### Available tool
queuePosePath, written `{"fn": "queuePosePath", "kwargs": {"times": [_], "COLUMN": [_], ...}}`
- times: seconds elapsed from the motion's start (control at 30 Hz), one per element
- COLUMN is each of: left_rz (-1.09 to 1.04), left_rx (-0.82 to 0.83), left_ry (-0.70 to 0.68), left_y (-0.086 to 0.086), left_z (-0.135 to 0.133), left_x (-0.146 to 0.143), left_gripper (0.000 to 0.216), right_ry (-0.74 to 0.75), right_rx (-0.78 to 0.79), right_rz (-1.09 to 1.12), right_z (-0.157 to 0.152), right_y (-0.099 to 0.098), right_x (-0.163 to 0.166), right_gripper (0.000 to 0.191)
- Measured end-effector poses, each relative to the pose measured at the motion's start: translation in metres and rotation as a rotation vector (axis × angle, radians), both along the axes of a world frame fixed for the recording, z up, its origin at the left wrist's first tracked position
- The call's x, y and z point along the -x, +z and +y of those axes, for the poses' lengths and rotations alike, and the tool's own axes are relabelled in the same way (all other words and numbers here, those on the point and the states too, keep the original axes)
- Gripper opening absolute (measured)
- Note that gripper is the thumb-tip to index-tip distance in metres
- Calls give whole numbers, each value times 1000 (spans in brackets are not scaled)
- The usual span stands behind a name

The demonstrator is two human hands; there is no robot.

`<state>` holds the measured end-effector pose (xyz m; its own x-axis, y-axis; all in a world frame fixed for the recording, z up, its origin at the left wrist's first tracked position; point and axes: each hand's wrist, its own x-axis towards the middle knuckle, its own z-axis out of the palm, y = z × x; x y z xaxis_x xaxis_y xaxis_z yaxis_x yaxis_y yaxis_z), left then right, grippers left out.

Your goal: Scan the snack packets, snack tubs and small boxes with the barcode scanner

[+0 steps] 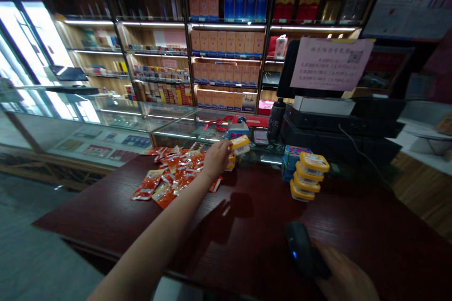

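Observation:
My left hand (216, 159) reaches out over the table, fingers closed on a small plastic tub with a yellow lid (241, 145). The tub is tilted, with a barcode label facing me. Partly hidden behind that hand are more yellow-lidded tubs (230, 164) on the table. To its left lies a heap of shiny orange snack packets (183, 169). At the lower right, my right hand (344, 270) grips a black barcode scanner (300, 244) with a small blue light. Beyond the scanner rises a stack of yellow-lidded tubs (307, 176), next to blue patterned packs (289, 162).
A dark wooden table (261, 230) adjoins a glass display counter (169, 124). Behind the tubs stand a black bottle (276, 118) and a monitor with a pink handwritten sheet (328, 63). Lit shelves of boxed goods (228, 43) line the back wall.

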<state>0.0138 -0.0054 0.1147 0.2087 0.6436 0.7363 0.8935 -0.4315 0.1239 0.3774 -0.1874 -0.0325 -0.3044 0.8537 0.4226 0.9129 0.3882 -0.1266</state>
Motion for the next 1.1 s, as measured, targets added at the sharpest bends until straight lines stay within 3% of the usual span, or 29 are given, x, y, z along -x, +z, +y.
{"fn": "queuePosePath", "kwargs": {"times": [0.23,0.37,0.5,0.73,1.1], "left_rz": [-144,-171,-105,-42,-38], "left_rx": [203,238,232,231,261], "left_ry": [-102,-66,-36,-15,-3], "left_y": [-73,-97,-105,-106,-104], "left_z": [-44,-52,-54,-57,-59], "left_x": [-52,-58,-58,-61,-62], "left_gripper": [13,13,11,13,13], "right_ry": [-69,-90,-144,-65,-61], "right_rx": [-5,98,242,487,524], "right_rz": [125,197,376,734,725], "right_z": [-5,-7,-9,-14,-18], "right_y": [6,22,45,74,90], "right_x": [12,19,32,64,72], "right_gripper": [36,39,40,37,38]}}
